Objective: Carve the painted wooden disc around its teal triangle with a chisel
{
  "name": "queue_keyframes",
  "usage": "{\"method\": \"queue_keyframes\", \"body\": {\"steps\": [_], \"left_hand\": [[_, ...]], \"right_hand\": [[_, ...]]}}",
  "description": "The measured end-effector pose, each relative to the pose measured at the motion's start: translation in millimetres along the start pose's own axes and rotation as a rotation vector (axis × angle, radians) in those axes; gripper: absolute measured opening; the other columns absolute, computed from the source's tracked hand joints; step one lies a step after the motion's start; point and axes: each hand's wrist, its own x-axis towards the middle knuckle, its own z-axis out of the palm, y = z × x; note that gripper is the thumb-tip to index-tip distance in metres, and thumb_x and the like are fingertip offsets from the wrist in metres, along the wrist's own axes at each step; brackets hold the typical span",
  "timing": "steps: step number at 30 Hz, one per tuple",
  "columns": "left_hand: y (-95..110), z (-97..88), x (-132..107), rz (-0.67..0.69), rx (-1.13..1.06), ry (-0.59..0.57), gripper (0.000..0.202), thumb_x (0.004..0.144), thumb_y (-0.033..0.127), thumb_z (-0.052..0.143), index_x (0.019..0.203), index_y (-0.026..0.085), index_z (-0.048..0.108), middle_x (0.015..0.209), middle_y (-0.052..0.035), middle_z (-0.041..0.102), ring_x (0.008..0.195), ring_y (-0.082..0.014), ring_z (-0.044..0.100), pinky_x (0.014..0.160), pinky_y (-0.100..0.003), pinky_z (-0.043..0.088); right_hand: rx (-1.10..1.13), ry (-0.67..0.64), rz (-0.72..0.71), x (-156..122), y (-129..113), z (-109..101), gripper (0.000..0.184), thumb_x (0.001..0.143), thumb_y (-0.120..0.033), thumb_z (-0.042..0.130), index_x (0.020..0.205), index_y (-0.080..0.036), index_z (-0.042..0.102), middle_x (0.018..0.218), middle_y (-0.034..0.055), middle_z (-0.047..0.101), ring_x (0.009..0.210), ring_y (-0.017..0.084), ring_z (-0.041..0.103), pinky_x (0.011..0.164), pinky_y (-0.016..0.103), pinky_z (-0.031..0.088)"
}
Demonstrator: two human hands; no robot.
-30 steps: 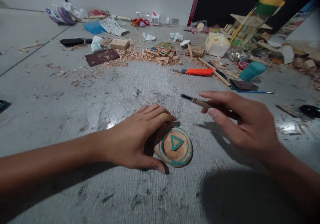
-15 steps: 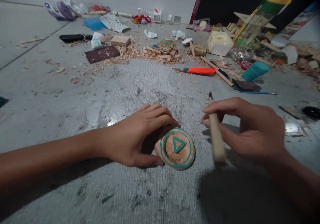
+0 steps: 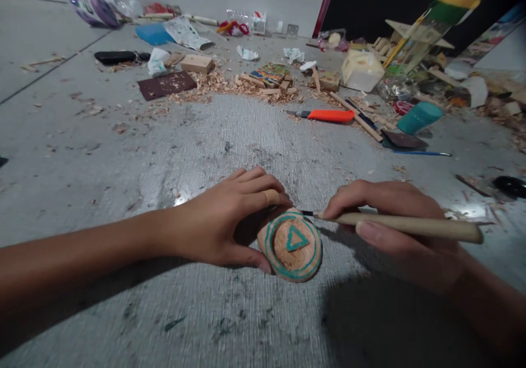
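Note:
A small round wooden piece (image 3: 292, 246) lies on the grey floor, with a hollowed middle, teal painted rings on its rim and a teal triangle inside. My left hand (image 3: 234, 220) grips it from the left, thumb at the near side and fingers at the far side; one finger wears a tan band. In my right hand (image 3: 394, 225) is a wooden-handled carving tool (image 3: 415, 226), held almost level like a pen. Its thin dark tip points left and reaches the upper right rim of the wooden piece.
Beyond the hands lie an orange utility knife (image 3: 331, 116), wood shavings (image 3: 222, 86), brown sandpaper (image 3: 166, 85) and a small wood block (image 3: 197, 63). At right stand a teal cup (image 3: 419, 118), a white container (image 3: 361, 70) and a cut bottle (image 3: 427, 28) with sticks.
The carving tool has swung from pointing away to lying nearly level, its tip brought left onto the wooden piece's rim. My left hand keeps its grip, and the piece has barely shifted.

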Motion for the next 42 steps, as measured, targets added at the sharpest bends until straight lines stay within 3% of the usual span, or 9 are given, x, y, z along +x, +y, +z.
{"method": "queue_keyframes", "body": {"steps": [4,9,15,20,25,29,35,42], "left_hand": [[1,-4.2,0,0.015,-0.026,-0.033,0.069,0.084,0.052,0.084,0.139,0.018,0.061,0.133,-0.0135,0.066,0.118,-0.0306,0.057,0.104,-0.046,0.042],[2,-5.2,-2,0.041,-0.054,-0.041,0.068,0.082,0.039,0.083,0.142,0.017,0.058,0.138,-0.0117,0.068,0.120,-0.0312,0.056,0.106,-0.047,0.042],[2,-3.3,-2,0.061,-0.007,-0.054,0.070,0.084,0.053,0.081,0.140,0.016,0.059,0.140,-0.0123,0.067,0.120,-0.0329,0.056,0.102,-0.047,0.042],[3,-2.1,-4,0.087,0.052,-0.101,0.074,0.083,0.042,0.078,0.149,0.020,0.053,0.152,-0.0079,0.062,0.128,-0.0338,0.053,0.105,-0.048,0.038],[3,-0.7,-3,0.098,0.060,-0.109,0.072,0.084,0.043,0.077,0.148,0.021,0.053,0.156,-0.0071,0.059,0.131,-0.0342,0.052,0.105,-0.047,0.037],[3,-0.2,-2,0.089,0.046,-0.104,0.068,0.085,0.044,0.077,0.144,0.019,0.054,0.152,-0.0071,0.062,0.130,-0.0317,0.053,0.103,-0.044,0.037],[2,0.6,-2,0.098,0.050,-0.064,0.060,0.087,0.056,0.080,0.131,0.019,0.060,0.135,-0.0096,0.068,0.119,-0.0301,0.057,0.100,-0.043,0.037],[-2,1.9,-3,0.091,0.024,-0.006,0.064,0.086,0.056,0.081,0.133,0.019,0.058,0.123,-0.0120,0.067,0.111,-0.0283,0.061,0.093,-0.041,0.041]], "right_hand": [[0.020,-0.024,0.001,1,-1,0,0.014,0.099,-0.025,0.056,0.105,-0.026,0.068,0.079,-0.0040,0.070,0.063,0.012,0.063,0.060,0.027,0.047],[0.089,-0.067,-0.001,2,0,3,0.014,0.098,-0.022,0.060,0.105,-0.025,0.072,0.084,-0.0026,0.075,0.068,0.012,0.068,0.061,0.025,0.048],[0.151,-0.088,-0.086,5,-2,5,0.014,0.098,-0.021,0.063,0.106,-0.018,0.074,0.080,0.0009,0.072,0.066,0.012,0.064,0.060,0.027,0.046],[0.161,-0.186,-0.117,6,-9,3,0.024,0.106,-0.027,0.053,0.114,-0.016,0.073,0.090,0.0067,0.076,0.078,0.017,0.069,0.070,0.030,0.051],[0.127,-0.198,-0.144,7,-11,0,0.033,0.111,-0.033,0.046,0.112,-0.014,0.073,0.091,0.0081,0.075,0.077,0.016,0.068,0.068,0.031,0.050],[0.112,-0.174,-0.128,8,-14,-2,0.034,0.111,-0.035,0.047,0.108,-0.015,0.074,0.088,0.0079,0.075,0.074,0.017,0.068,0.065,0.031,0.048],[0.117,-0.165,-0.119,3,-12,-1,0.030,0.108,-0.026,0.047,0.108,-0.015,0.074,0.088,0.0078,0.075,0.074,0.017,0.068,0.066,0.032,0.048],[0.128,-0.170,-0.120,3,-10,-1,0.029,0.109,-0.028,0.047,0.108,-0.016,0.074,0.088,0.0068,0.074,0.075,0.017,0.068,0.066,0.031,0.048]]}}
